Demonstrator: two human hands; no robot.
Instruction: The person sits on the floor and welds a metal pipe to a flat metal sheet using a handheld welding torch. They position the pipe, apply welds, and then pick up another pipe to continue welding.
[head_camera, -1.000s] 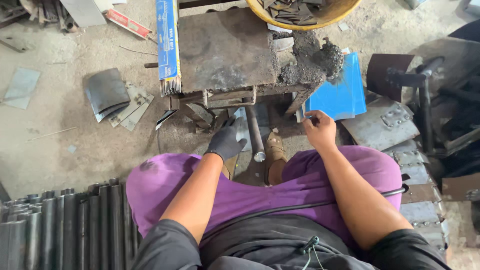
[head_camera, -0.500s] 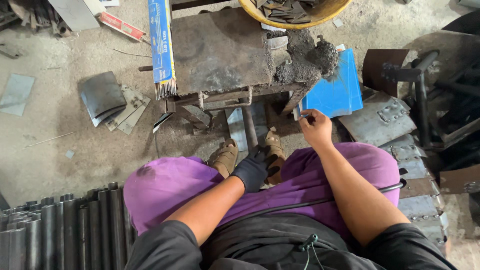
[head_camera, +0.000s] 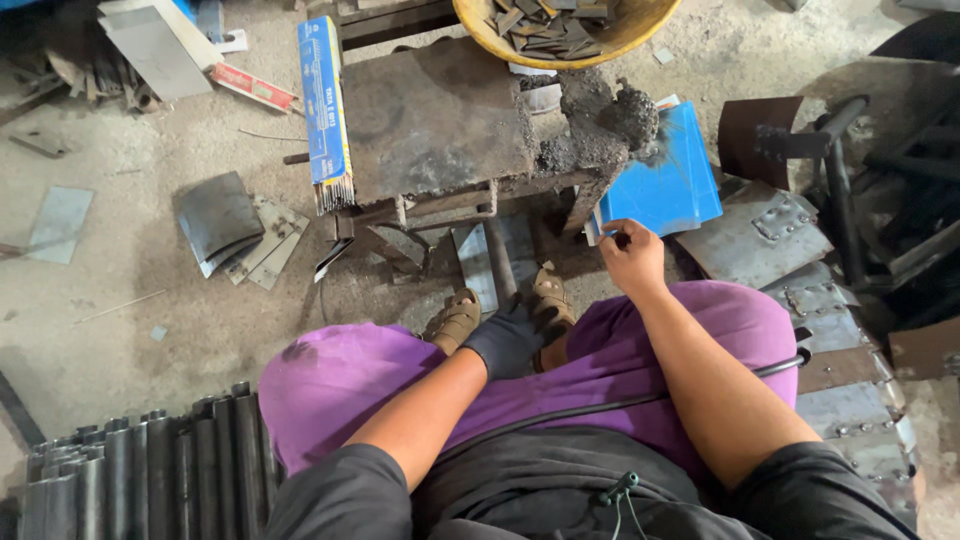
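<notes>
My left hand (head_camera: 505, 338), in a dark glove, is low between my knees in purple trousers, just above my sandalled feet (head_camera: 455, 318). Its fingers curl around the near end of a grey metal pipe (head_camera: 499, 262) that runs forward under the rusty metal work table (head_camera: 435, 115). My bare right hand (head_camera: 630, 255) hovers over my right knee at the corner of a blue plastic sheet (head_camera: 665, 180). Thumb and forefinger are pinched on a small thin item I cannot make out.
A blue box of welding rods (head_camera: 325, 100) leans on the table's left edge. A yellow basin (head_camera: 620, 35) of metal scraps stands behind it. Curved plates (head_camera: 215, 215) lie at left, black tubes (head_camera: 140, 475) near left, riveted plates (head_camera: 770, 235) and dark steel parts at right.
My gloved left hand has drawn back from near the table's underside toward my body, down to my feet. The right hand has stayed at the blue sheet's corner.
</notes>
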